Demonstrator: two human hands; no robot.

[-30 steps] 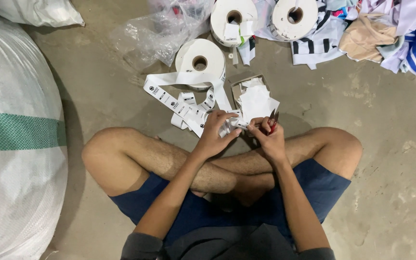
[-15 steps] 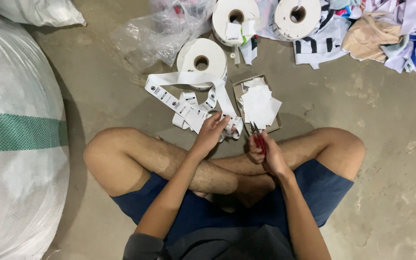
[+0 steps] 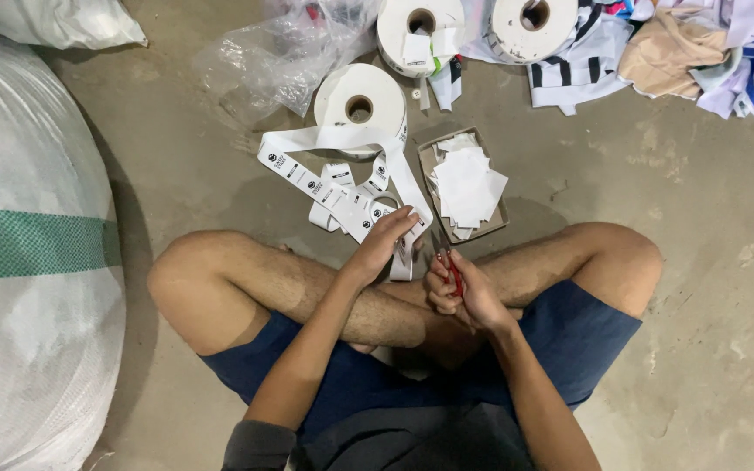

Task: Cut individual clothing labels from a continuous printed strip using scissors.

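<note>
The white label tape (image 3: 342,196) lies looped on the floor (image 3: 656,201) before your crossed legs, unwound from its roll (image 3: 361,106). Your left hand (image 3: 383,244) pinches its end; your right hand (image 3: 460,288) grips red-handled scissors (image 3: 448,262) just beside it (blades near the tape). A shallow tray (image 3: 429,166) of cut white pieces (image 3: 467,185) sits just beyond.

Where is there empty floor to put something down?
Bare floor lies right of the cardboard tray, below the cloth pile. More lies between the big white sack and the label strip. Around the rolls it's crowded.
</note>
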